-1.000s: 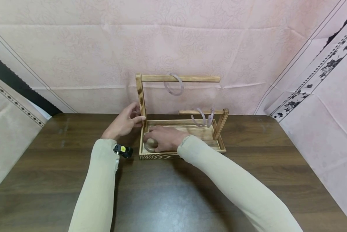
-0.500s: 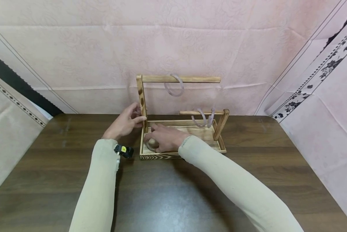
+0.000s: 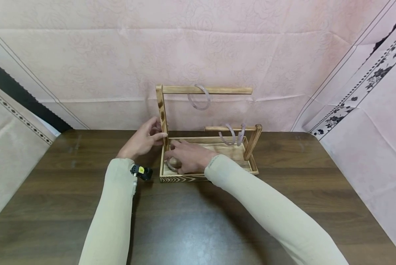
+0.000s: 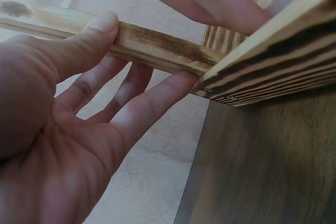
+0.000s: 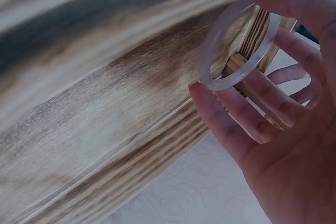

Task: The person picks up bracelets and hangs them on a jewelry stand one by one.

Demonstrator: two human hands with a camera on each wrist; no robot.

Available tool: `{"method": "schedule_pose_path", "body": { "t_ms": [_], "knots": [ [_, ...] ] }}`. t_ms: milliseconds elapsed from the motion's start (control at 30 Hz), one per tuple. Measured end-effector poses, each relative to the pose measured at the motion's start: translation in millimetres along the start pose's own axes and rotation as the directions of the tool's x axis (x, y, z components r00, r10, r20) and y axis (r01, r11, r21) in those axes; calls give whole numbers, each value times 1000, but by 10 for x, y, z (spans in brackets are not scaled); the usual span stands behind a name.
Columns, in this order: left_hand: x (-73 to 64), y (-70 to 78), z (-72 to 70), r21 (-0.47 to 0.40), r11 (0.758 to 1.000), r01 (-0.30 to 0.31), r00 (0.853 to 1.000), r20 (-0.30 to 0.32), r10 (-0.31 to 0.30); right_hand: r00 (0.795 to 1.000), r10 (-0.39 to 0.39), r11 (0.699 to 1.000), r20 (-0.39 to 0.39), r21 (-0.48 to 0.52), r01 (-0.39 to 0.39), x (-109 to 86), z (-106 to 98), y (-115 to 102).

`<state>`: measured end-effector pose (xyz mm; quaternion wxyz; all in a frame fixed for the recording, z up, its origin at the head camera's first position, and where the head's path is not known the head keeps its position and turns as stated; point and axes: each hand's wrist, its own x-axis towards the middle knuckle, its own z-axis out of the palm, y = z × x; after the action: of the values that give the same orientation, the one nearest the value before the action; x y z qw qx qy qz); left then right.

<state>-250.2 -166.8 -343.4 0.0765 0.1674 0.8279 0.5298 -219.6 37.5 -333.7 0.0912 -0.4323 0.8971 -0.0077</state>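
My left hand pinches the upright post of a wooden jewelry stand, thumb on one side and fingers on the other. Inside the stand's tray, at its left end, my right hand holds a pale translucent bangle by its rim between thumb and fingers. The head view shows only part of this bangle, below the hand. Another bangle hangs on the upper bar. Two more hang on the lower bar, a left bangle and a right bangle.
The stand sits near the back edge of a dark wooden table. Its short right post carries the lower bar. A pink patterned cloth hangs behind the table. My left wrist wears a small black device.
The bangle in my right hand has tilted slightly, and that hand has shifted a little to the right. My left hand stays on the post.
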Motion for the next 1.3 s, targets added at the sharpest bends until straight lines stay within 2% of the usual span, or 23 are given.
{"method": "schedule_pose_path", "body": {
  "t_ms": [467, 800, 1300],
  "knots": [
    [-7, 0, -5, -2, 1000, 4, 1000, -1, -4, 1000, 9, 999, -16, -32, -9, -53, -36, -1],
    [-6, 2, -4, -3, 1000, 6, 1000, 0, -6, 999, -13, 999, -34, -44, 11, -105, -71, -21],
    [-5, -3, -3, -15, 1000, 11, 1000, 3, -11, 997, -32, 999, -74, -16, 31, -207, -107, -25]
  ]
}}
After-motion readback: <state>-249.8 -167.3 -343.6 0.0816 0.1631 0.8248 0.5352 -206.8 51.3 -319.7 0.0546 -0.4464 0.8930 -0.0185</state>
